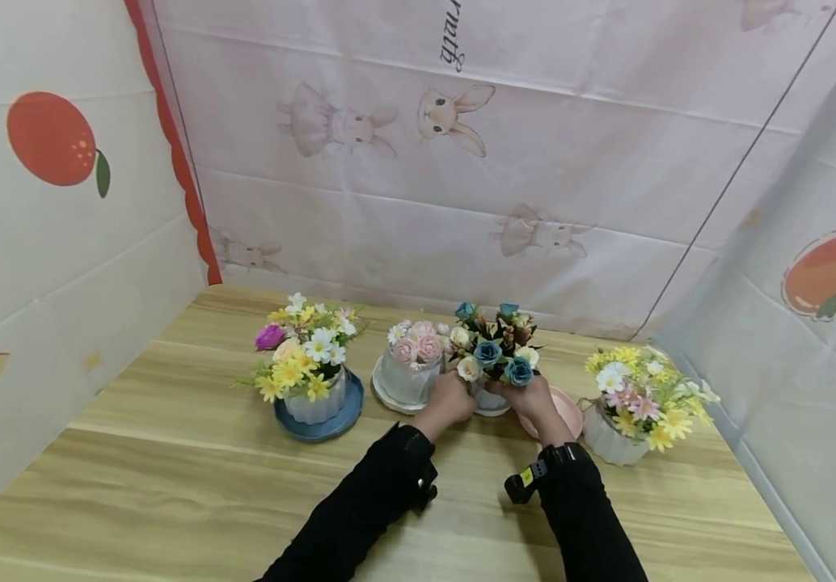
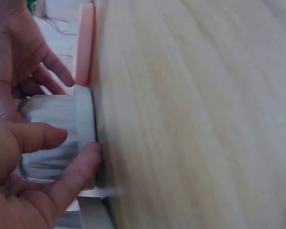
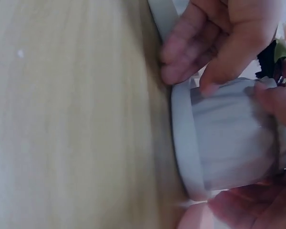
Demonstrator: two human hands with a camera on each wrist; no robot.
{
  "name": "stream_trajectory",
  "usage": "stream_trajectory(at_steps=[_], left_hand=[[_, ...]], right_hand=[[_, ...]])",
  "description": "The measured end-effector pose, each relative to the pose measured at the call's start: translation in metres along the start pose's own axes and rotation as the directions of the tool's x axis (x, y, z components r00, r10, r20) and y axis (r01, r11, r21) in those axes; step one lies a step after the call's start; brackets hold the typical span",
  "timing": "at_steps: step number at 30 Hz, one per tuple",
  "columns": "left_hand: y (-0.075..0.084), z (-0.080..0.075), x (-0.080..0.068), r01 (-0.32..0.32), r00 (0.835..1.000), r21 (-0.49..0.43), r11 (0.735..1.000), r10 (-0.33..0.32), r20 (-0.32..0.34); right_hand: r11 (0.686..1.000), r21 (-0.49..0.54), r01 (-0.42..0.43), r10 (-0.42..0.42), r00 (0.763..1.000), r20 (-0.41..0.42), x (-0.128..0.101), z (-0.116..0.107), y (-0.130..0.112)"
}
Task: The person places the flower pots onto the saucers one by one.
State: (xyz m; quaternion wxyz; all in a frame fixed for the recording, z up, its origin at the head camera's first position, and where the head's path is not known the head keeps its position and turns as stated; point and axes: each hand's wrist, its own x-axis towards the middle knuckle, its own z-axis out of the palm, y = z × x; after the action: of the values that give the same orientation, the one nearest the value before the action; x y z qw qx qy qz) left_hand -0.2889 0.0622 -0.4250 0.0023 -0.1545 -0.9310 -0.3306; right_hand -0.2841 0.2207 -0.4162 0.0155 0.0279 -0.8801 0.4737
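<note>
In the head view, four flower pots stand in a row across the middle of a wooden table (image 1: 171, 485). At the left is a yellow-and-white bouquet pot (image 1: 312, 400) on a blue saucer (image 1: 338, 424); next comes a pink rose pot (image 1: 407, 380) on a white saucer. At the far right a daisy pot (image 1: 614, 440) stands off its saucer, and a pink saucer (image 1: 567, 408) lies between it and the centre pot. Both hands meet at the blue rose pot (image 1: 491, 396), just right of frame centre: the left hand (image 1: 450, 400) wraps its left side, the right hand (image 1: 530, 398) its right side, with the blooms above hiding the fingertips.

In the left wrist view, the left hand (image 2: 24, 176) fills the lower left, thumb and forefinger curled against the ribbed white pot (image 2: 52, 138) and its saucer rim. The pink saucer (image 2: 84, 43) stands edge-on at upper left.

In the right wrist view, the right hand (image 3: 271, 191) grips the pot (image 3: 233, 138) at the right, and the left hand's fingers (image 3: 190, 52) clasp it from above.
</note>
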Motion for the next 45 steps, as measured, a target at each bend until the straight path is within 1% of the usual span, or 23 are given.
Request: stream_trajectory(at_steps=[1, 3, 5, 7, 9, 10, 13, 14, 15, 17, 18, 20, 21, 25, 29, 30, 35, 37, 38, 40, 43, 45], left_hand=[[0.000, -0.001, -0.001, 0.011, 1.000, -0.005, 1.000, -0.011, 0.025], [0.001, -0.004, -0.002, 0.032, 0.997, 0.018, 0.999, -0.033, 0.068], [0.001, -0.007, -0.005, 0.041, 0.995, 0.076, 0.996, -0.048, 0.093], [0.000, -0.010, -0.007, 0.023, 0.992, 0.142, 0.990, -0.040, 0.117], [-0.001, -0.012, -0.010, -0.018, 0.987, 0.211, 0.977, -0.017, 0.161], [-0.001, -0.013, -0.012, -0.048, 0.983, 0.241, 0.969, 0.002, 0.186], [0.000, -0.017, -0.016, -0.133, 0.956, 0.313, 0.940, 0.038, 0.290], [0.001, -0.017, -0.018, -0.158, 0.947, 0.336, 0.928, 0.046, 0.319], [0.002, -0.018, -0.020, -0.184, 0.940, 0.363, 0.913, 0.055, 0.338], [0.005, -0.020, -0.025, -0.218, 0.932, 0.418, 0.882, 0.061, 0.357], [0.006, -0.021, -0.027, -0.228, 0.932, 0.445, 0.866, 0.062, 0.358], [0.009, -0.022, -0.031, -0.232, 0.935, 0.480, 0.846, 0.057, 0.351], [0.011, -0.022, -0.033, -0.232, 0.938, 0.498, 0.836, 0.056, 0.343], [0.014, -0.022, -0.036, -0.216, 0.942, 0.514, 0.830, 0.039, 0.333], [0.015, -0.018, -0.036, -0.228, 0.938, 0.506, 0.832, 0.047, 0.345], [0.015, -0.016, -0.036, -0.236, 0.934, 0.501, 0.833, 0.052, 0.353], [0.018, -0.005, -0.038, -0.276, 0.929, 0.476, 0.835, 0.104, 0.356], [0.021, 0.000, -0.039, -0.284, 0.927, 0.457, 0.843, 0.118, 0.357], [0.023, 0.002, -0.039, -0.284, 0.925, 0.446, 0.849, 0.121, 0.359], [0.026, 0.007, -0.039, -0.284, 0.924, 0.429, 0.857, 0.125, 0.361], [0.031, 0.013, -0.038, -0.275, 0.928, 0.416, 0.867, 0.126, 0.351], [0.034, 0.015, -0.036, -0.259, 0.931, 0.386, 0.885, 0.122, 0.345]], right_hand=[[1.000, -0.027, -0.007, 0.008, 1.000, 0.012, -0.001, -0.002, 0.000], [0.995, -0.095, -0.009, 0.013, 0.999, 0.039, -0.004, -0.005, -0.002], [0.986, -0.166, -0.011, 0.023, 0.997, 0.068, -0.008, -0.009, -0.004], [0.974, -0.226, -0.014, 0.038, 0.994, 0.101, -0.010, -0.013, -0.007], [0.962, -0.270, -0.039, 0.076, 0.989, 0.128, -0.013, -0.017, -0.009], [0.955, -0.293, -0.053, 0.098, 0.985, 0.141, -0.014, -0.018, -0.009], [0.924, -0.374, -0.082, 0.157, 0.972, 0.174, -0.019, -0.021, -0.013], [0.908, -0.413, -0.076, 0.166, 0.969, 0.186, -0.021, -0.022, -0.014], [0.883, -0.465, -0.069, 0.174, 0.967, 0.187, -0.023, -0.023, -0.015], [0.827, -0.561, -0.050, 0.181, 0.967, 0.181, -0.027, -0.024, -0.019], [0.801, -0.597, -0.042, 0.184, 0.967, 0.178, -0.028, -0.025, -0.020], [0.753, -0.657, -0.033, 0.183, 0.970, 0.160, -0.030, -0.025, -0.021], [0.741, -0.670, -0.043, 0.188, 0.971, 0.146, -0.031, -0.025, -0.022], [0.746, -0.664, -0.055, 0.193, 0.972, 0.136, -0.032, -0.026, -0.021], [0.756, -0.653, -0.051, 0.185, 0.973, 0.137, -0.034, -0.026, -0.020], [0.761, -0.648, -0.045, 0.179, 0.973, 0.143, -0.036, -0.026, -0.020], [0.821, -0.569, -0.047, 0.177, 0.968, 0.175, -0.045, -0.028, -0.020], [0.837, -0.544, -0.057, 0.182, 0.967, 0.179, -0.049, -0.030, -0.018], [0.840, -0.540, -0.059, 0.183, 0.967, 0.178, -0.051, -0.031, -0.016], [0.838, -0.543, -0.056, 0.174, 0.970, 0.168, -0.055, -0.033, -0.013], [0.840, -0.539, -0.059, 0.168, 0.973, 0.156, -0.061, -0.039, -0.008], [0.843, -0.535, -0.060, 0.165, 0.975, 0.150, -0.066, -0.044, -0.007]])
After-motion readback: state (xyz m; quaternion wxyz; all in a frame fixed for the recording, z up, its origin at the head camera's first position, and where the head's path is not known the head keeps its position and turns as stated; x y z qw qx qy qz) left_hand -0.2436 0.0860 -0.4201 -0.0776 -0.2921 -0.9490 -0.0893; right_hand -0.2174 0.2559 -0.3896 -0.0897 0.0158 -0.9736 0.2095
